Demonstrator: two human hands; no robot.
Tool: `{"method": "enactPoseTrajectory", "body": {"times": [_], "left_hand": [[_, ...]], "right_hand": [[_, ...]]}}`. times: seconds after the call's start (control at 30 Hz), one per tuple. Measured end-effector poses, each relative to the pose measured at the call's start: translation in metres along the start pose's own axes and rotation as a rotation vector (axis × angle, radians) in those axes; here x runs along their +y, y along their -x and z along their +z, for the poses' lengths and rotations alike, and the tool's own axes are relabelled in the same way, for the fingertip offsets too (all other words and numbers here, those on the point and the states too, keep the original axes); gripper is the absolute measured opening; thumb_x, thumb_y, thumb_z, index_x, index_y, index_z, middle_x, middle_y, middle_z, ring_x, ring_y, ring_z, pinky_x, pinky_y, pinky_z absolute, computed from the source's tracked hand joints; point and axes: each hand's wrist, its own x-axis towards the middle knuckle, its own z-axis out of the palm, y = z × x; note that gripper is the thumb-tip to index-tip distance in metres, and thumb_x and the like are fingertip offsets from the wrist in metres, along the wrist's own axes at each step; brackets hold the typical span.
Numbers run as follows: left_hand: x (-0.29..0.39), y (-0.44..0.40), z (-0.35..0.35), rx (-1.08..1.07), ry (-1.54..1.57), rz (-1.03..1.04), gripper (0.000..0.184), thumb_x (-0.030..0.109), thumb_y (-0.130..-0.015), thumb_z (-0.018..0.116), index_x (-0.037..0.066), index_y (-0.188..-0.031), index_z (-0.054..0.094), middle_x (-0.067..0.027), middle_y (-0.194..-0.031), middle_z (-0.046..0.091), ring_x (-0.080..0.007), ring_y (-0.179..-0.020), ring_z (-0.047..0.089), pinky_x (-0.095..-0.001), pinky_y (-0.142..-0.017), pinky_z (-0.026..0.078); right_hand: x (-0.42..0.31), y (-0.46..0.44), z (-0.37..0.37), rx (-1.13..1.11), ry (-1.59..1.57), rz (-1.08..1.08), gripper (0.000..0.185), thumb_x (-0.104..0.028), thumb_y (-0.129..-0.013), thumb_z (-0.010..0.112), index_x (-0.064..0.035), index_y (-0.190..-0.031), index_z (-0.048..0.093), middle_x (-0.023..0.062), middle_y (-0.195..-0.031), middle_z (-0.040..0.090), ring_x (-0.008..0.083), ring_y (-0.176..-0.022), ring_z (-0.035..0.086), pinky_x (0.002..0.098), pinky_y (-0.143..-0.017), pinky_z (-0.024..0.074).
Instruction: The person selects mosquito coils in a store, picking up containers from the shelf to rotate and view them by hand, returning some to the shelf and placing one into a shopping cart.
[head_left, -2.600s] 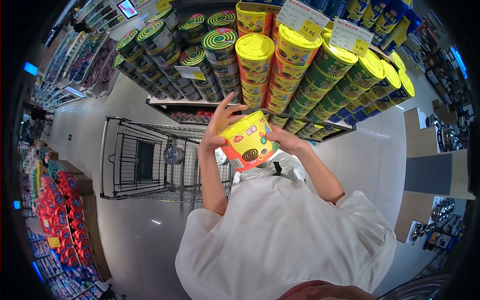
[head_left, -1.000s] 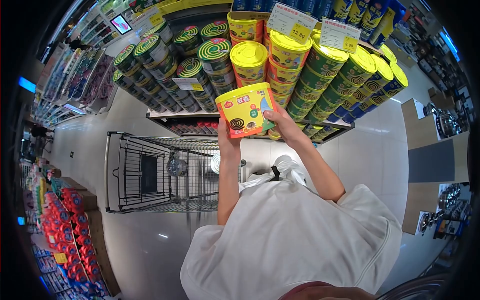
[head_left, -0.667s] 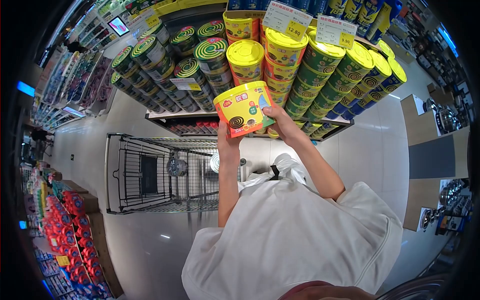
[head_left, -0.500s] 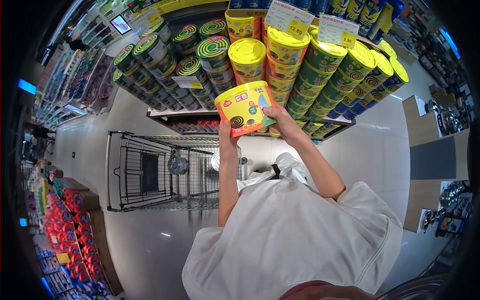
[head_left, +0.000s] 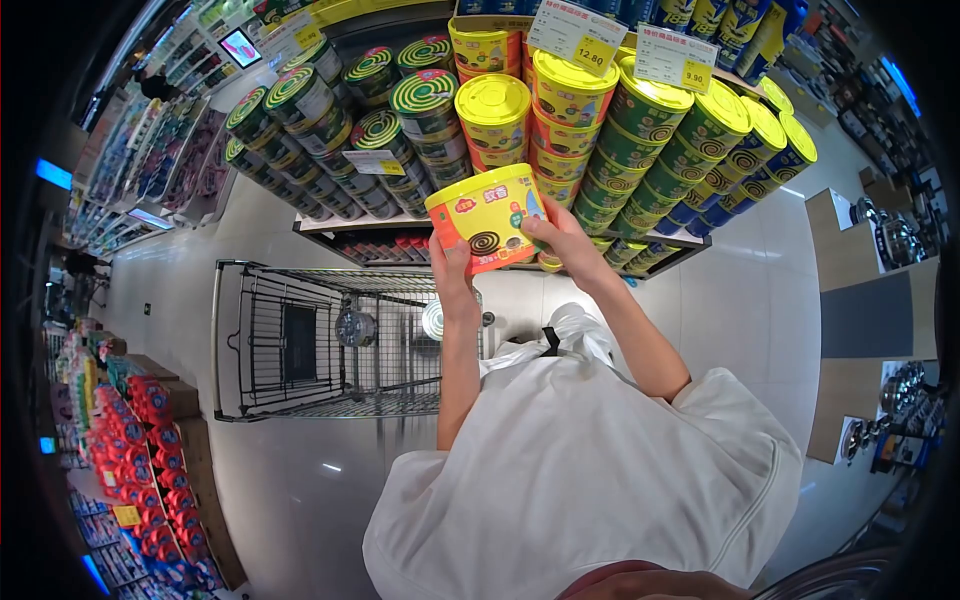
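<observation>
Between both hands I hold a yellow and orange tub of mosquito coils (head_left: 484,217), its yellow lid up and its printed front, with a dark spiral, facing me. My left hand (head_left: 453,268) grips its lower left side. My right hand (head_left: 562,244) wraps its right side, with the thumb on the printed front. Just behind the tub rise stacks of matching yellow-lidded tubs (head_left: 494,112). Green coil tubs (head_left: 655,105) stand to their right, and green-and-black tins (head_left: 430,104) to their left.
A wire shopping cart (head_left: 290,340) stands at my left, with round tins (head_left: 355,328) in it. Price cards (head_left: 575,35) hang over the display. Red packages (head_left: 130,450) are stacked at lower left. Pots (head_left: 888,235) sit on a wooden stand at right.
The tub has turned slightly in my hands and shifted a little to the left. My right thumb sits a bit lower on its front. The cart and shelves look the same.
</observation>
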Motion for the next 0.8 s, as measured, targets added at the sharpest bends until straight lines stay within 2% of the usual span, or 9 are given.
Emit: {"method": "enactPoseTrajectory", "body": {"times": [0.03, 0.1, 0.27, 0.4, 0.47, 0.5, 0.63, 0.7, 0.8], "left_hand": [[-0.002, -0.001, 0.001, -0.004, -0.001, -0.002, 0.057, 0.035, -0.091, 0.055, 0.002, -0.133, 0.036, -0.0108, -0.123, 0.052, -0.0185, -0.111, 0.055, -0.0338, -0.095, 0.044], [-0.004, 0.000, 0.002, 0.029, -0.280, 0.162, 0.059, 0.039, -0.091, 0.055, 0.001, -0.132, 0.038, -0.0103, -0.124, 0.050, -0.0177, -0.109, 0.054, -0.0304, -0.093, 0.043], [0.016, 0.002, -0.002, 0.041, -0.234, 0.083, 0.059, 0.046, -0.092, 0.049, -0.001, -0.127, 0.046, -0.0087, -0.119, 0.055, -0.0159, -0.105, 0.055, -0.0292, -0.090, 0.043], [-0.007, -0.011, -0.020, -0.018, 0.013, -0.030, 0.056, 0.049, -0.092, 0.047, 0.006, -0.129, 0.047, -0.0066, -0.122, 0.056, -0.0161, -0.108, 0.056, -0.0316, -0.091, 0.044], [-0.025, -0.010, -0.025, -0.005, 0.385, -0.276, 0.059, 0.055, -0.091, 0.046, 0.011, -0.129, 0.048, -0.0025, -0.125, 0.055, -0.0176, -0.113, 0.054, -0.0356, -0.094, 0.044], [-0.025, -0.004, -0.022, -0.067, 0.453, -0.333, 0.065, 0.064, -0.087, 0.046, 0.015, -0.130, 0.048, -0.0004, -0.129, 0.053, -0.0196, -0.118, 0.051, -0.0404, -0.097, 0.043], [-0.025, -0.004, -0.017, -0.162, 0.710, -0.492, 0.079, 0.074, -0.080, 0.045, 0.018, -0.135, 0.043, -0.0031, -0.135, 0.049, -0.0227, -0.123, 0.047, -0.0472, -0.101, 0.039], [-0.018, -0.001, -0.012, -0.278, 0.693, -0.442, 0.079, 0.074, -0.079, 0.046, 0.018, -0.136, 0.042, -0.0034, -0.137, 0.047, -0.0238, -0.125, 0.045, -0.0499, -0.102, 0.037], [-0.011, 0.003, -0.005, -0.450, 0.683, -0.383, 0.080, 0.073, -0.079, 0.048, 0.019, -0.138, 0.040, -0.0050, -0.142, 0.041, -0.0266, -0.130, 0.040, -0.0563, -0.105, 0.032]], "right_hand": [[0.002, -0.002, 0.000, -0.030, 0.068, -0.051, 0.065, -0.040, -0.084, 0.063, -0.0020, -0.132, 0.041, 0.0065, -0.121, 0.056, 0.0117, -0.107, 0.054, 0.0289, -0.094, 0.0406], [0.008, 0.001, 0.001, 0.005, -0.038, -0.020, 0.064, -0.040, -0.085, 0.063, -0.0018, -0.132, 0.041, 0.0073, -0.121, 0.056, 0.0120, -0.107, 0.055, 0.0287, -0.094, 0.0420], [0.020, 0.002, -0.010, 0.009, -0.295, 0.024, 0.066, -0.046, -0.085, 0.060, -0.0027, -0.131, 0.042, 0.0075, -0.121, 0.058, 0.0147, -0.109, 0.056, 0.0331, -0.095, 0.0442], [0.017, 0.007, -0.007, -0.104, -0.472, 0.033, 0.071, -0.055, -0.083, 0.056, -0.0038, -0.131, 0.044, 0.0067, -0.125, 0.057, 0.0168, -0.111, 0.057, 0.0372, -0.098, 0.0420], [0.016, 0.010, -0.002, -0.151, -0.539, 0.034, 0.073, -0.057, -0.082, 0.056, -0.0040, -0.131, 0.045, 0.0066, -0.126, 0.057, 0.0169, -0.112, 0.056, 0.0376, -0.099, 0.0406], [0.020, 0.009, -0.002, -0.183, -0.504, 0.023, 0.072, -0.057, -0.083, 0.056, -0.0039, -0.130, 0.046, 0.0074, -0.127, 0.057, 0.0168, -0.113, 0.055, 0.0369, -0.100, 0.0399], [0.032, 0.002, -0.006, -0.191, -0.289, -0.102, 0.062, -0.050, -0.088, 0.051, -0.0011, -0.126, 0.051, 0.0090, -0.125, 0.057, 0.0178, -0.113, 0.054, 0.0336, -0.100, 0.0380], [0.032, -0.008, -0.011, -0.096, 0.026, -0.328, 0.052, -0.039, -0.094, 0.043, 0.0045, -0.121, 0.052, 0.0131, -0.123, 0.055, 0.0185, -0.113, 0.049, 0.0311, -0.100, 0.0351], [0.038, -0.016, -0.020, -0.021, 0.244, -0.468, 0.049, -0.035, -0.096, 0.039, 0.0063, -0.119, 0.052, 0.0159, -0.122, 0.054, 0.0188, -0.116, 0.046, 0.0306, -0.101, 0.0330]]}}
